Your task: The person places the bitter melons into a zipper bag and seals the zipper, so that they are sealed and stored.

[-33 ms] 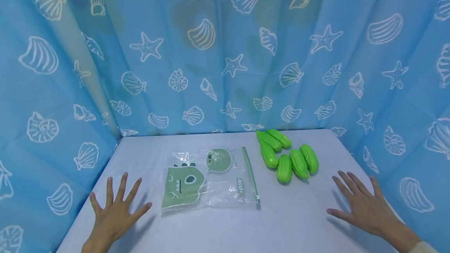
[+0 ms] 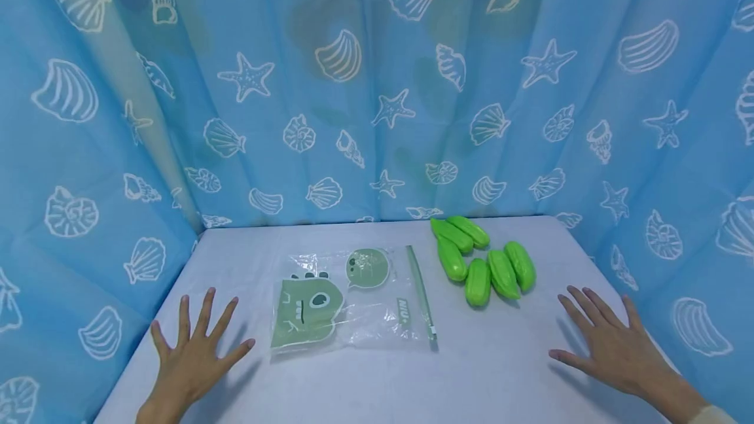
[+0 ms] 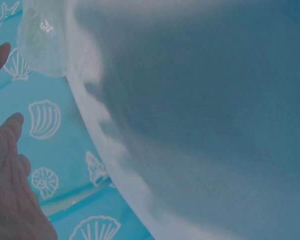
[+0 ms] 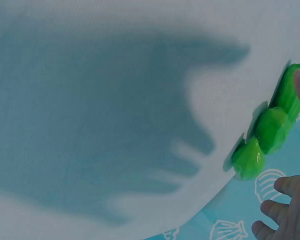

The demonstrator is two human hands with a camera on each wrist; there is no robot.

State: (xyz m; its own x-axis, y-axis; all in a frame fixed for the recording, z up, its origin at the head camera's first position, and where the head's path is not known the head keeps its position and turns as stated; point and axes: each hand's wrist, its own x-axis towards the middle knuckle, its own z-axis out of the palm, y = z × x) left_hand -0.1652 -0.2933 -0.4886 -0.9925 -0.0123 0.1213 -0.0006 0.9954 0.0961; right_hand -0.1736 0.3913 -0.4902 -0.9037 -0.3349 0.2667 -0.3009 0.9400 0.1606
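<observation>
A clear slider zip bag (image 2: 371, 326) printed with green cartoon monsters lies flat left of the table's middle, its green slider edge (image 2: 421, 293) facing right. Several glossy green, ridged, elongated toy vegetables (image 2: 503, 273) lie grouped to the right of it. With fingers spread, my left hand (image 2: 191, 365) is held over the table to the bag's left, touching nothing. My right hand (image 2: 615, 352), also spread, hovers right of the vegetables and apart from them. Both hands cast shadows. The right wrist view shows green vegetables (image 4: 272, 130) beyond my fingers (image 4: 290, 185).
A white cloth covers the table (image 2: 377, 388). Blue curtains (image 2: 377, 149) with white shell and starfish prints enclose its back and both sides. At the left wrist view's upper left, part of the clear bag (image 3: 42, 45) shows at the table's edge.
</observation>
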